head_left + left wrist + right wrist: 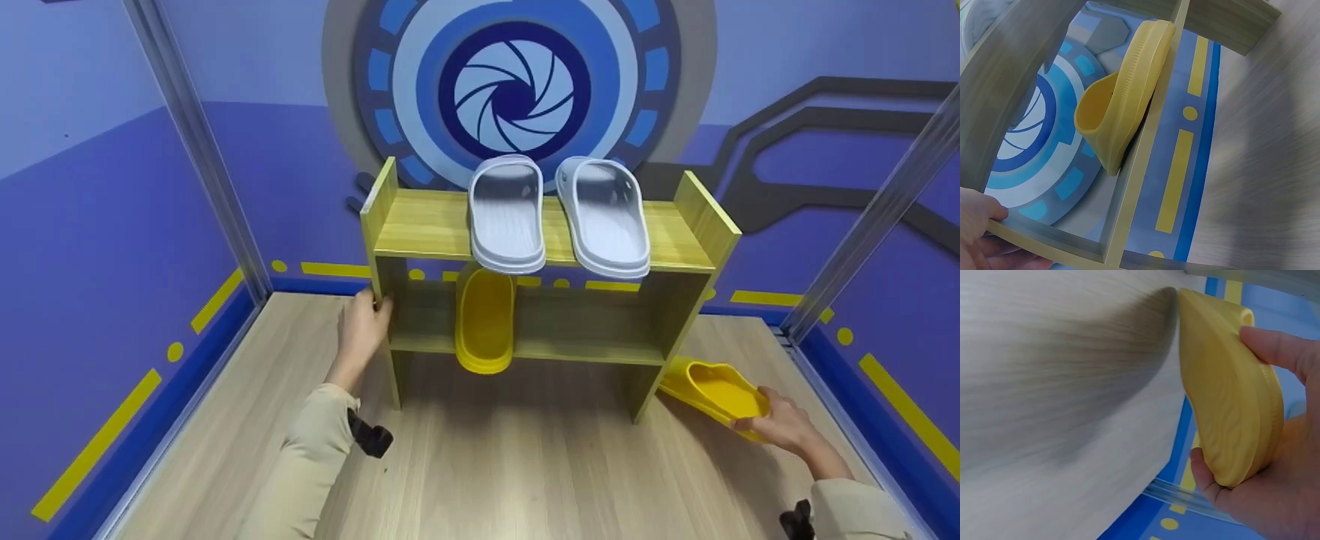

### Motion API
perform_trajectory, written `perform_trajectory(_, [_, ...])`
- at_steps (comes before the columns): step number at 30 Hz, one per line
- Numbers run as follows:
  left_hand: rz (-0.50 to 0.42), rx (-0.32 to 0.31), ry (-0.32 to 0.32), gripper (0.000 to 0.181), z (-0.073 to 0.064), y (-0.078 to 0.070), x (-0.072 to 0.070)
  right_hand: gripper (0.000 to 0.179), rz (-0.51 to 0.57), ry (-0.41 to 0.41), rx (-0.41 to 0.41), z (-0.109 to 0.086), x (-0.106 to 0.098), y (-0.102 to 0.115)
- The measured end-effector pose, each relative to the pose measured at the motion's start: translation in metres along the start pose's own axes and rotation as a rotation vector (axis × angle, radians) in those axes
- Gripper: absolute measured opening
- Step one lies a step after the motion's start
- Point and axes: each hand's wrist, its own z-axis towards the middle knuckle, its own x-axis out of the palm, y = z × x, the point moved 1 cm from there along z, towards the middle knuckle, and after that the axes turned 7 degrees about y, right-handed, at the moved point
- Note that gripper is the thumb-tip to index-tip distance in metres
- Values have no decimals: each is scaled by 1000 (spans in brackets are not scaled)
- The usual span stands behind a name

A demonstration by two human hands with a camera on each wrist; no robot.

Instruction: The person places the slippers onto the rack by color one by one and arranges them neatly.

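My left hand (365,328) grips the left side panel of a small wooden shoe rack (517,350), thumb inside and fingers outside in the left wrist view. At the right, my right hand (784,421) holds a yellow clog (720,394) by its heel end, its toe pointing toward the rack's right leg. In the right wrist view the clog's sole (1224,394) faces the camera, tilted over the floorboard. The other yellow clog (486,319) sits on the middle shelf, left of centre. Two light grey clogs (508,217) stand side by side on the top shelf.
The rack stands on a wood-grain surface (510,465). Blue printed walls (285,187) enclose it behind and at both sides, with metal posts (199,157) at the corners. The rack's right side panel (675,337) lies between the held clog and the middle shelf.
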Motion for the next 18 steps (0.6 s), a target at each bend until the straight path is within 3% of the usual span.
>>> perform_trajectory(5, [-3, -25, 12, 22, 0, 0, -1, 89, -1, 104, -4, -8, -11, 5])
perform_trajectory(12, [-13, -45, 32, 21, -1, -1, -1, 86, 19, 319, 42, -20, -32, 13])
perform_trajectory(18, [-13, -45, 25, 21, 0, 0, -1, 81, 41, 442, 55, -32, -50, 17])
